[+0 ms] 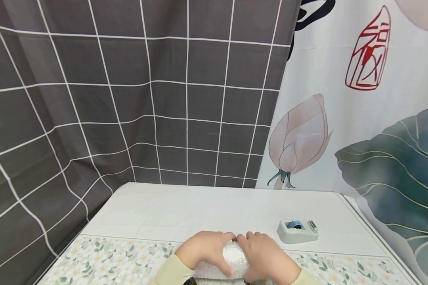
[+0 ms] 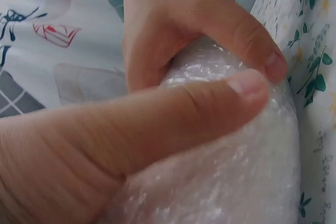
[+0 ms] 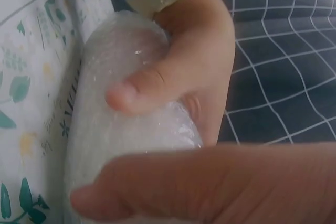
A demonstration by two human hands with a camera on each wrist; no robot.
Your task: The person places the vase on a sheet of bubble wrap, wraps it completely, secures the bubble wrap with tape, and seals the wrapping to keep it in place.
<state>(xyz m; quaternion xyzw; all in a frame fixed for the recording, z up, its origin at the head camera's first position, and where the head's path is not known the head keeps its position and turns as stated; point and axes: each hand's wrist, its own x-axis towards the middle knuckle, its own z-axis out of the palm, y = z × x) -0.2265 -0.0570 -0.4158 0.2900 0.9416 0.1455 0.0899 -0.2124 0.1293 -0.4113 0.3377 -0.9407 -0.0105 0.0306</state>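
Nearby, tape dispenser [image 1: 297,237], left hand [image 1: 207,249], right hand [image 1: 264,255], gripped bubble wrap [image 1: 234,257] partly hidden

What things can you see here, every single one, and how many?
table cover: 1, white with a flowered band, across the bottom
bubble-wrapped bundle: 1, clear whitish, low centre
tape dispenser: 1, pale grey, right of the bundle
tape roll: 1, blue, inside the dispenser
grid cloth: 1, dark grey with white lines, behind, left
printed cloth: 1, white with pink, blue-green, red, behind, right
sleeves: 2, pale yellow, bottom
left hand: 1, bare, gripping the bundle
right hand: 1, bare, likewise
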